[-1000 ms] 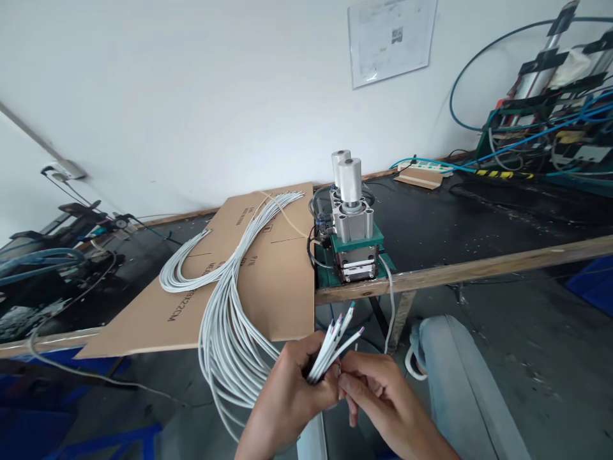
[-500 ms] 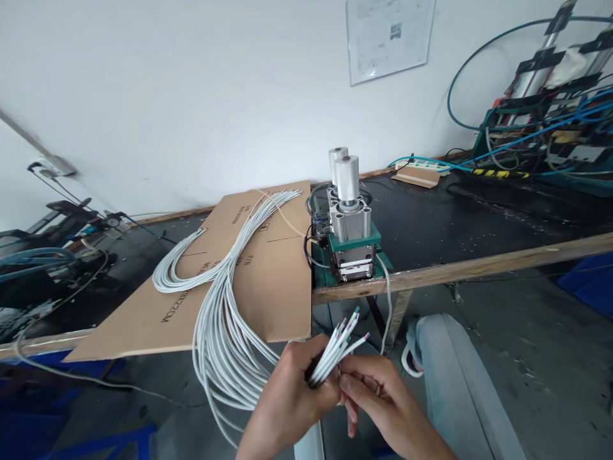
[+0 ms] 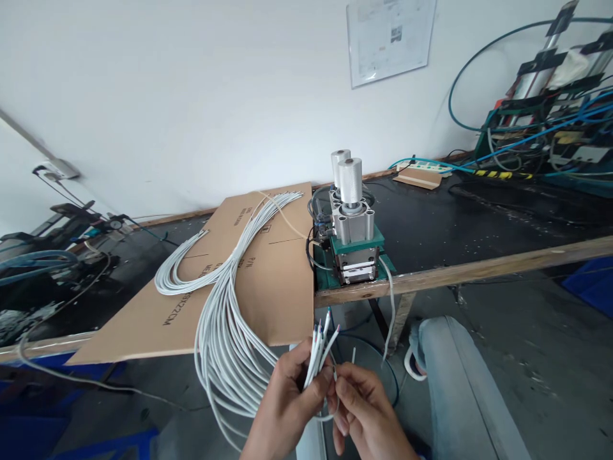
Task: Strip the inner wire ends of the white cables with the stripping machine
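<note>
Cable ends (image 3: 320, 350) now stand steeper, gripped in curled left fingers (image 3: 318, 388); single strand (image 3: 334, 370) thus shows apart, pinched by nearly closed right fingers (image 3: 351, 395) just beside.

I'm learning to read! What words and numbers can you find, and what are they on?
"P/N" on the cardboard.
"X22CM" on the cardboard; its start is unclear.
"ME" on the cardboard; the rest is unclear.
Other cardboard print and the wall sheet: too small or blurred.
</note>
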Demonstrator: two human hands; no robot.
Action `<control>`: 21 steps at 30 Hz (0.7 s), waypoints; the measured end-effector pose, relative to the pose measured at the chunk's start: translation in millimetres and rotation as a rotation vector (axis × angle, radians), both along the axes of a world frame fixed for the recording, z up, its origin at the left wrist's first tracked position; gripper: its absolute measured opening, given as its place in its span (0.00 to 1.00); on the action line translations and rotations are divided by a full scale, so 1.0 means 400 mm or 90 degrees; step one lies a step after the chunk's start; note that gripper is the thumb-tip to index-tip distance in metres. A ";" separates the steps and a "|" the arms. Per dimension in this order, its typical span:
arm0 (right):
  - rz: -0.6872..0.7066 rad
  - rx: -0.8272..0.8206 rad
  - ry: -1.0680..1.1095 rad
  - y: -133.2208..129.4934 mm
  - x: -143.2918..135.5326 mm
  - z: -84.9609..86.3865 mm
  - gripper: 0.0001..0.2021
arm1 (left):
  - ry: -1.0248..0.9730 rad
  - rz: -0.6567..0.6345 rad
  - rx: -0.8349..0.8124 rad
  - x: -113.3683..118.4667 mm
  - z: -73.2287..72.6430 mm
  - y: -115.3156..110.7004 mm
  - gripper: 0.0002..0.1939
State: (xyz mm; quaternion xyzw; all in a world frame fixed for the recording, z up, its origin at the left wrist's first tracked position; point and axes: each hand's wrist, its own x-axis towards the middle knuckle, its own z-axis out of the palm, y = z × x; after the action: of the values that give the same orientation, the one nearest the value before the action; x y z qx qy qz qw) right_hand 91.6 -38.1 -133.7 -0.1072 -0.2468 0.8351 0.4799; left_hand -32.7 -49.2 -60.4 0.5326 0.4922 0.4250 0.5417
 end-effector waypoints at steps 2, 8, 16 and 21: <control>-0.001 0.008 0.005 0.000 -0.001 -0.004 0.17 | -0.004 -0.005 0.001 -0.001 -0.002 0.001 0.15; -0.012 0.023 -0.020 -0.001 0.004 -0.008 0.19 | -0.004 -0.009 -0.003 0.004 -0.002 0.002 0.15; -0.015 0.010 0.026 0.001 -0.004 -0.010 0.15 | 0.006 0.035 0.029 0.019 0.004 0.005 0.15; -0.027 0.023 0.004 0.002 -0.006 -0.014 0.17 | 0.032 0.056 0.023 0.024 0.011 0.003 0.16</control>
State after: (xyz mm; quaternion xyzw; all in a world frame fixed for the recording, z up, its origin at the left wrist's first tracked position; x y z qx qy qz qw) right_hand 89.2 -37.2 -139.5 -0.1011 -0.2584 0.8204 0.4999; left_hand -23.0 -47.8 -55.9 0.5303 0.5211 0.4438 0.5003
